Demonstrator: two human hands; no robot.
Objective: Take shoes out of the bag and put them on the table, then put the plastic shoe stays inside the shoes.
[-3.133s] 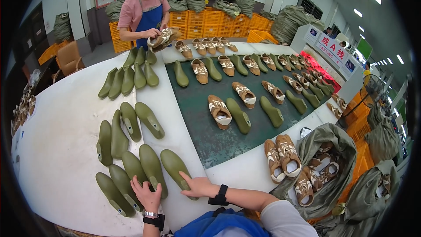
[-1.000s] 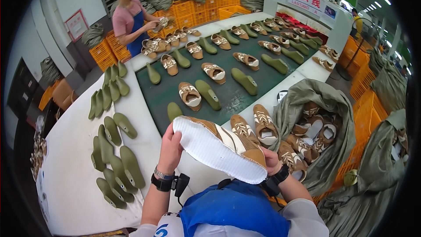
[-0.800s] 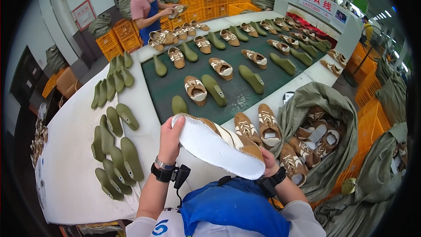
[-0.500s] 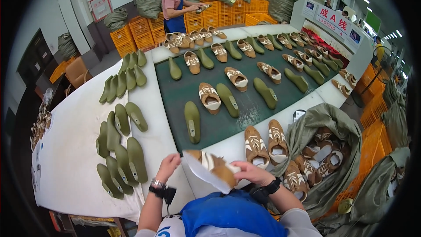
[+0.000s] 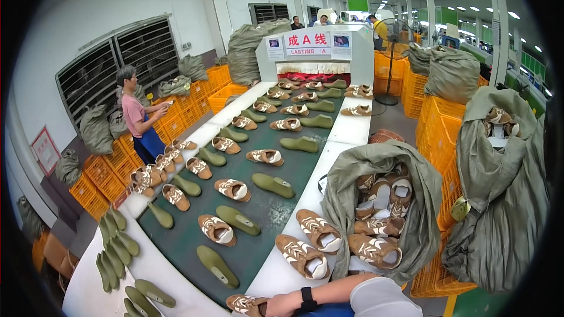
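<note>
At the lower edge my right hand (image 5: 284,304), a black band on its wrist, grips a brown-and-white sneaker (image 5: 245,303). Its fingers are partly hidden by the shoe and the picture's edge. My left hand is out of view. Just beyond lie two more sneakers (image 5: 298,255) on the white ledge, beside an open grey-green sack (image 5: 432,199) holding several of the same shoes. Left of them, a green shoe last (image 5: 217,266) rests on the dark green conveyor belt (image 5: 267,214).
Sneakers and lasts line the belt up to a white machine (image 5: 317,41). More lasts (image 5: 119,249) lie on the white table at left. Orange crates (image 5: 440,135) and full sacks (image 5: 499,199) stand at right. A co-worker (image 5: 138,120) in a blue apron stands beyond the belt.
My view has swung right and up, toward the machine. Both hands were visible around a tilted shoe; now only the right shows, low, with a shoe. The left has left the picture.
</note>
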